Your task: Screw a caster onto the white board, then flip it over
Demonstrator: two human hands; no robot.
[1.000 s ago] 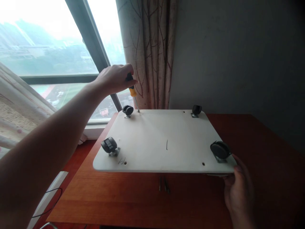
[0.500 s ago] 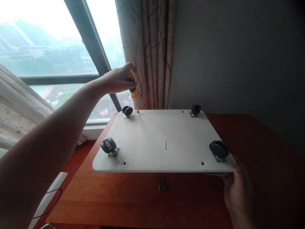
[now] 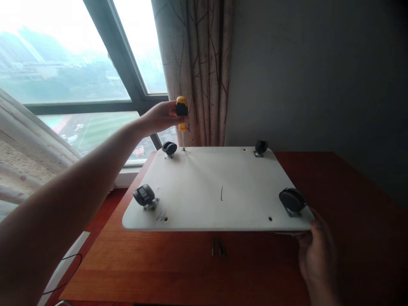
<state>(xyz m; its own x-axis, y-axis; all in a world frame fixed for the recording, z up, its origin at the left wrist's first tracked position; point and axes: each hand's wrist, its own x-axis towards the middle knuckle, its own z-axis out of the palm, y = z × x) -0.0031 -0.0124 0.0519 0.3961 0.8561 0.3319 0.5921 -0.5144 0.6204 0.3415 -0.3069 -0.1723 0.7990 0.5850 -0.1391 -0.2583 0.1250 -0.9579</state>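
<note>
My left hand is closed around the yellow and black handle of a screwdriver. The screwdriver stands nearly upright, its tip at a hole near the far left edge of a white board. Black casters on metal plates sit at the board's corners, among them the far left caster beside the tip and the near right caster. My right hand grips the board's near right corner, thumb along the edge and fingers mostly hidden underneath.
Several bolts lie on the reddish wooden table in front of the board. Behind stand a window, a curtain and a grey wall. A dark cable hangs left of the table.
My left hand has turned and lowered on the screwdriver, whose handle now stands more upright and shows more fully. The tip stays at the same hole. My right hand keeps its hold.
</note>
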